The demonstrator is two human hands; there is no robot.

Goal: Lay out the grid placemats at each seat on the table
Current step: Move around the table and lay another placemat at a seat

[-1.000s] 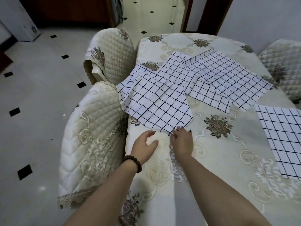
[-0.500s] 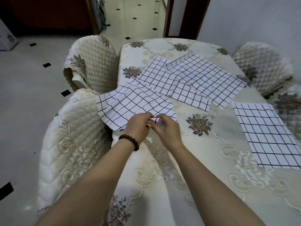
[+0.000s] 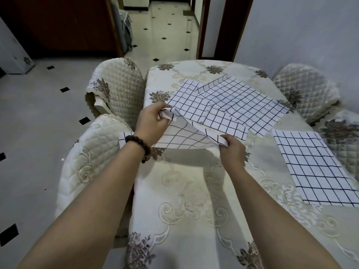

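I hold a white placemat with a black grid (image 3: 184, 135) lifted off the table, its underside facing me. My left hand (image 3: 151, 123), with a bead bracelet at the wrist, grips its far left corner. My right hand (image 3: 231, 148) pinches its near right corner. Behind it, two more grid placemats (image 3: 206, 105) (image 3: 246, 101) lie overlapping on the table. Another grid placemat (image 3: 314, 167) lies flat at the right side.
The table (image 3: 184, 200) wears a cream embroidered cloth. Quilted cream chairs stand at the left (image 3: 91, 164) (image 3: 118, 88) and at the right (image 3: 305, 88). Tiled floor lies to the left, a doorway beyond the table.
Both hands took hold of the nearest placemat's edge, lifted it off the pile and spread apart, the left hand going up and away, the right to the right.
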